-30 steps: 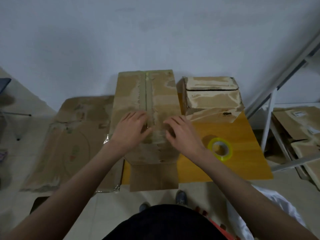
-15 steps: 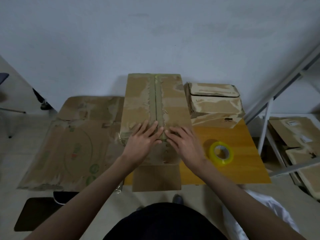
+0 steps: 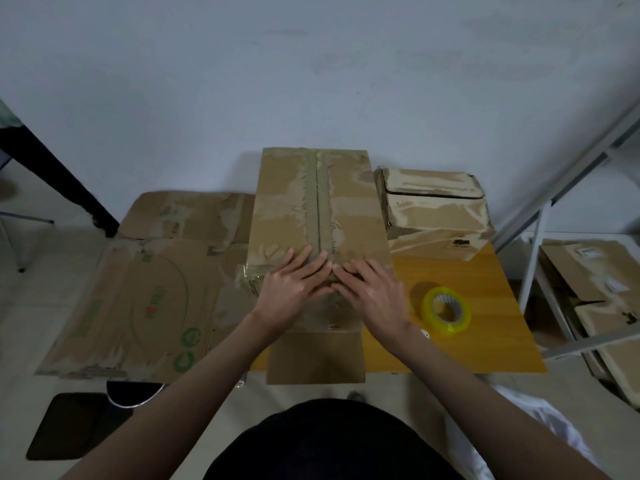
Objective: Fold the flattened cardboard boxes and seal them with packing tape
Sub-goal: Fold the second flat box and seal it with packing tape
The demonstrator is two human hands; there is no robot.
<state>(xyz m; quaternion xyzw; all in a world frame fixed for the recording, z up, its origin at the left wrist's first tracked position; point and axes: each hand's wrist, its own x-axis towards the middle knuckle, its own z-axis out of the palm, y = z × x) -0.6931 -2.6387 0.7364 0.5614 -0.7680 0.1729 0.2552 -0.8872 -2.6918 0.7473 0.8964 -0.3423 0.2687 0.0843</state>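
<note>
A bare storeroom: metal shelving (image 3: 540,268) stacked with flattened cardboard (image 3: 588,271), more cardboard sheets (image 3: 145,292) on the floor.

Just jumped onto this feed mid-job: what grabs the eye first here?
Both hands, the left hand and the right hand, press flat, fingertips meeting, on the near end of the taped seam of a tall cardboard box standing mid-table. A yellow roll of tape lies on the orange table to the right of the hands. A large flattened carton with green print lies on the left.
</note>
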